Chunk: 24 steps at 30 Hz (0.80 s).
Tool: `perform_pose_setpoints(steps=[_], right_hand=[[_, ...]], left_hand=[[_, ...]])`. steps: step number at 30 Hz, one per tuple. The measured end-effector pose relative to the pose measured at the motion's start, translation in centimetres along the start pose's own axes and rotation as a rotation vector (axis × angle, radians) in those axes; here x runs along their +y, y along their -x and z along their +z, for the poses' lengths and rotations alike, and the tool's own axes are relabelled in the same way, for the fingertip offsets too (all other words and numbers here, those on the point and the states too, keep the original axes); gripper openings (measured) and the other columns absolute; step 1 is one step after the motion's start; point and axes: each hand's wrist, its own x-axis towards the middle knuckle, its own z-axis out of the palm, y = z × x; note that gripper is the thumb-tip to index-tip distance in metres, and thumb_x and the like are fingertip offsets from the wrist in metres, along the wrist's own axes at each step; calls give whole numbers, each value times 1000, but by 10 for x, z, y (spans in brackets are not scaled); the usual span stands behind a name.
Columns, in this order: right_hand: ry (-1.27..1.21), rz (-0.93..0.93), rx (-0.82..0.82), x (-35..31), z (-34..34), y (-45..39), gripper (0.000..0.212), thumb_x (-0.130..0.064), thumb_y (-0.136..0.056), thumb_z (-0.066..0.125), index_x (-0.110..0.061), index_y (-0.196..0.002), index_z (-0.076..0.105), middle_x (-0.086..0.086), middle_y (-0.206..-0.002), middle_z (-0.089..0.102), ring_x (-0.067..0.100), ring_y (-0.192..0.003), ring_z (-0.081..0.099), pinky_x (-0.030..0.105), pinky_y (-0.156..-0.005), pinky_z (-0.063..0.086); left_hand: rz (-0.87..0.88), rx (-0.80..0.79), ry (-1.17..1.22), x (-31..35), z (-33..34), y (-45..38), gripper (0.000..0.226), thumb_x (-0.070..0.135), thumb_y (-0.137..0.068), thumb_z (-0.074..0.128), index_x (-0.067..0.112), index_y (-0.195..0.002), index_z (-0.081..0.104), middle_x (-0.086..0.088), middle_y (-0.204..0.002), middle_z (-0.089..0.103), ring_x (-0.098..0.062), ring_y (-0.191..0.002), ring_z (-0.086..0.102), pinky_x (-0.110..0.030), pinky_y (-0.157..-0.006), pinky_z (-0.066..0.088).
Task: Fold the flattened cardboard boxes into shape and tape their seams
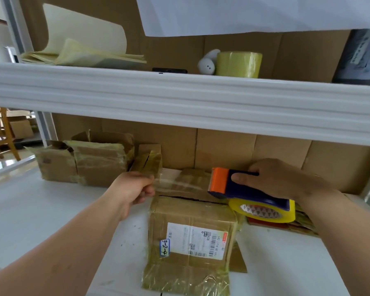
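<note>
A folded cardboard box point(192, 216) with a white shipping label and a blue "3-2-4" tag stands on the white shelf surface point(51, 221). Its top flaps meet at a dark seam. My right hand point(273, 178) grips a blue and orange tape dispenser point(239, 186) with a yellow-cored roll, held just above the box's right top edge. My left hand point(135, 186) pinches the free end of the clear tape strip point(175, 183), stretched from the dispenser across the box top toward the left.
Several taped cardboard boxes point(90, 165) stand at the back left of the shelf. Flat cardboard pieces point(301, 225) lie to the right under the dispenser. The upper shelf beam point(179, 99) hangs overhead, carrying a spare tape roll point(238, 64), paper sheets and a white figure.
</note>
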Motion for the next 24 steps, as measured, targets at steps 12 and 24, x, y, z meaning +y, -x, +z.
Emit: perform_pose_setpoints(steps=[12, 24], right_hand=[[147, 12, -124, -14, 7, -7, 76, -89, -70, 38, -21, -78, 69, 2, -77, 69, 15, -73, 65, 29, -67, 46], [84, 30, -140, -24, 6, 9, 65, -81, -76, 49, -20, -83, 71, 1, -82, 68, 14, -79, 64, 34, -77, 49]], left_hand=[[-207, -10, 187, -17, -4, 10, 6, 7, -91, 67, 7, -86, 65, -3, -48, 58, -12, -58, 56, -17, -50, 46], [-190, 45, 269, -29, -5, 14, 5, -5, -91, 62, -2, -94, 59, -10, -60, 53, -16, -65, 60, -25, -51, 56]])
